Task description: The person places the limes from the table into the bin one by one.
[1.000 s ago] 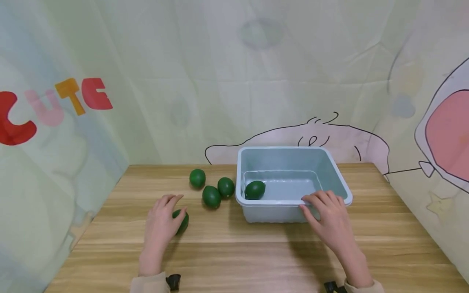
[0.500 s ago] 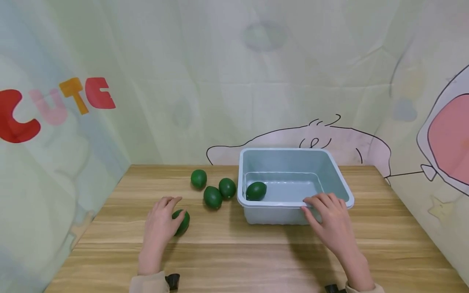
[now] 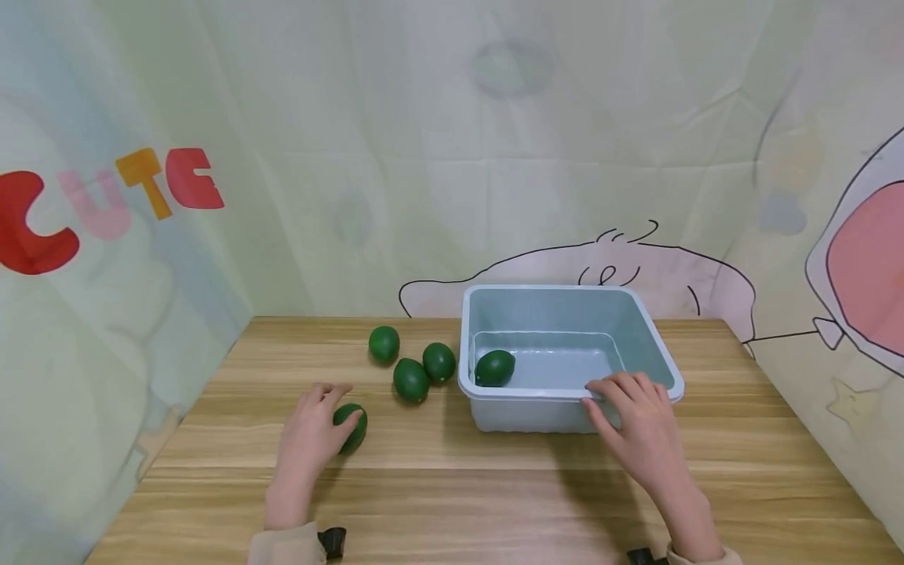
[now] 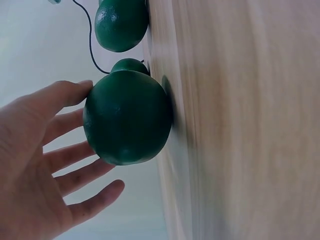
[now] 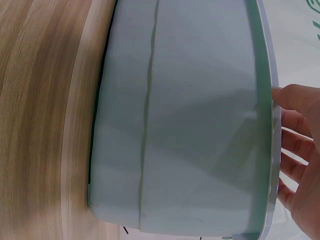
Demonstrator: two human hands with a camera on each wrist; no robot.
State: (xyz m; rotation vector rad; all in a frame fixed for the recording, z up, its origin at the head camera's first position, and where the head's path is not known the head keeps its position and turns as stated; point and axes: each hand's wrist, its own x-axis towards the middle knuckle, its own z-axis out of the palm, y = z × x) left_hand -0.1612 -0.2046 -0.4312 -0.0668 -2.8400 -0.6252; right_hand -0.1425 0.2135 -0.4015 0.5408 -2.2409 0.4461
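Note:
In the head view my left hand point(image 3: 311, 428) is at a dark green lime point(image 3: 351, 428) on the table. The left wrist view shows the thumb at the edge of this lime point(image 4: 127, 117) and the other fingers spread behind it, some fingertips hidden. The lime rests on the wood. My right hand point(image 3: 639, 424) holds the front rim of a pale blue plastic basin point(image 3: 537, 414), right of its middle. Its thumb is outside the rim and its fingers reach over the inner side. One lime point(image 3: 495, 368) lies inside the basin at the front left.
Left of the basin, two limes point(image 3: 411, 380) point(image 3: 439, 362) lie close together, and another lime point(image 3: 384, 345) sits farther back. The wooden table point(image 3: 452, 502) ends at a printed cloth backdrop point(image 3: 339, 196) behind and at both sides.
Hands, limes and basin keep nearly the same arrangement. The whole head view has shifted slightly, and nothing has been lifted.

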